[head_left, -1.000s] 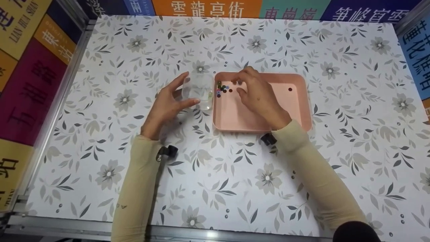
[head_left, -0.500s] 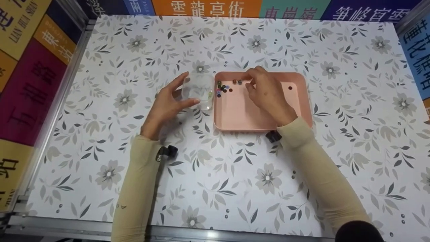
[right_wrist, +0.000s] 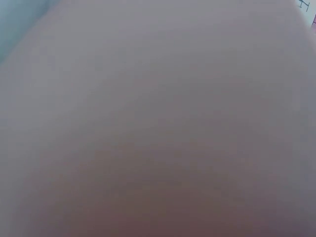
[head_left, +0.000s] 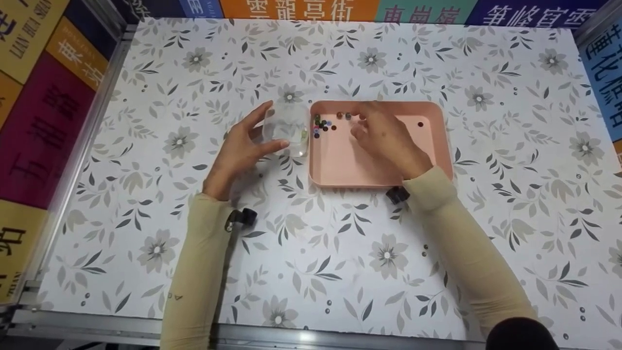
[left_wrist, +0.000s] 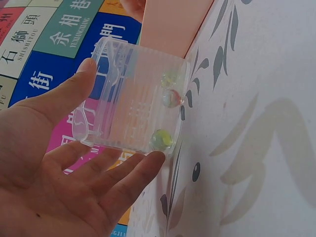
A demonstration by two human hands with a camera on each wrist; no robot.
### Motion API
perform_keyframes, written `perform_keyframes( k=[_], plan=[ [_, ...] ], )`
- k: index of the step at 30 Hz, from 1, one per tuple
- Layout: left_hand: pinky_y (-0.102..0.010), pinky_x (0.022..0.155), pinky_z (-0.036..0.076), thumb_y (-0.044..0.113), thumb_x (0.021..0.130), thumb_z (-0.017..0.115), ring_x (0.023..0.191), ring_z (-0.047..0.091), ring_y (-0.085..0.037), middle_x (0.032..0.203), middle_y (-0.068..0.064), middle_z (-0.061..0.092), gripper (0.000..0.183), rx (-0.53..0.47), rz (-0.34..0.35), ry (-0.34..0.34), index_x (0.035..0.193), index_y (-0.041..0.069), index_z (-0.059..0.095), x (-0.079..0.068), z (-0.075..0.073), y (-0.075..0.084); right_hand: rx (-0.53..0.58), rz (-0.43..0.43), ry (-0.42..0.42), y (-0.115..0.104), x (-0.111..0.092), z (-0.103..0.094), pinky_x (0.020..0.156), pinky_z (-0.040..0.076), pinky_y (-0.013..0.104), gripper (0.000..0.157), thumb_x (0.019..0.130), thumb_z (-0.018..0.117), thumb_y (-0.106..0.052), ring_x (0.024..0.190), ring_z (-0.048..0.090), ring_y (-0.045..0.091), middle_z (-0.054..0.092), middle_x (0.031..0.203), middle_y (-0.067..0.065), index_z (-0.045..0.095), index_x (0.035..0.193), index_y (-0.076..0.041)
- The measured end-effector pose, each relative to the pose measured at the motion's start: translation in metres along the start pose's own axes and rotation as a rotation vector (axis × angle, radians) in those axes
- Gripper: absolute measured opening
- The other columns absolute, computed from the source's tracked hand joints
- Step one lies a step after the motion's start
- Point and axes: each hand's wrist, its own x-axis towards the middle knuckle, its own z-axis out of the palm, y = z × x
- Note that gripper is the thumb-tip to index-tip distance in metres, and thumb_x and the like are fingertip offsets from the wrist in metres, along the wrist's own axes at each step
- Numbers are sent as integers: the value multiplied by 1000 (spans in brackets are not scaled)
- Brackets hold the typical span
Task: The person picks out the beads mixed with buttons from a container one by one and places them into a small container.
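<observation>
My left hand (head_left: 245, 146) grips a clear plastic box (head_left: 286, 127) from the side, thumb on one side and fingers on the other. In the left wrist view, glass marbles (left_wrist: 161, 139) with coloured swirls show through its wall. Right beside the box is a shallow pink tray (head_left: 350, 182). My right hand (head_left: 386, 138) reaches into the tray, its index finger and thumb a little apart. Close to the index fingertip lie two marbles (head_left: 348, 115). Several more marbles (head_left: 324, 125) cluster by the tray's left wall. Skin or sleeve at close range blurs nearly all of the right wrist view.
A single dark marble (head_left: 420, 124) sits toward the tray's right side. Floral-patterned cloth (head_left: 311, 272) covers the table. Panels with large lettering (head_left: 301, 10) stand along the back and sides, and a metal rail (head_left: 272, 335) runs along the front edge.
My right hand has moved rightward from the two marbles, its fingertips drew together, and now index finger and thumb are parted again near them. The left hand and box have stayed put.
</observation>
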Motion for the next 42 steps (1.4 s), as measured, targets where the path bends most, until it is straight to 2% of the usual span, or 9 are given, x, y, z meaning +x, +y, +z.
perform_keyframes(
  k=[5,10,13,21,28,33,37,42],
  plan=[
    [-39,125,41,26,83,90,152,45,-31,167,-6,42,94,-12,8,-4,162,32,39,0,1,1,-27,-24,-9,6,-1,5,109,50,52,52,103,63,-18,130,56,33,50,148,16,49,152,-10],
    [-37,126,40,28,83,90,153,45,-29,168,-3,41,95,-1,-15,-1,162,34,38,0,2,1,-33,-18,7,9,1,10,114,48,52,56,103,64,-20,134,52,32,47,153,15,46,155,-11],
    [-37,126,40,30,83,90,153,45,-28,168,-2,41,95,13,-21,1,161,35,38,0,1,1,-55,-33,23,9,2,12,114,48,53,53,103,64,-20,135,49,32,46,154,16,48,153,-11],
    [-35,124,42,30,82,90,152,46,-27,168,-2,41,95,13,-17,-1,161,37,38,0,0,2,-108,-57,58,9,4,15,105,52,54,45,106,60,-22,125,50,33,50,146,16,55,149,-14],
    [-36,125,40,29,82,91,152,46,-27,167,-1,43,95,13,-8,4,161,35,39,0,0,3,-97,-59,57,8,4,15,107,50,51,40,105,63,-26,131,49,30,51,148,10,61,144,-19],
    [-39,124,42,27,83,90,151,47,-30,167,-5,42,94,11,14,-2,161,33,39,0,0,2,-80,-127,81,9,1,16,104,52,51,32,102,67,-25,132,52,28,55,145,7,69,133,-18],
    [-40,123,43,26,83,90,151,47,-31,167,-6,42,94,8,17,-5,162,32,38,-1,-1,1,-82,-167,101,10,0,17,96,52,51,22,99,73,-23,120,57,29,60,130,9,77,120,-16],
    [-39,122,44,26,83,90,151,47,-30,168,-5,41,94,-5,11,-2,161,33,39,-1,0,0,-76,-161,103,10,1,18,88,51,48,17,96,76,-22,102,58,26,63,116,7,80,112,-17]
  ],
)
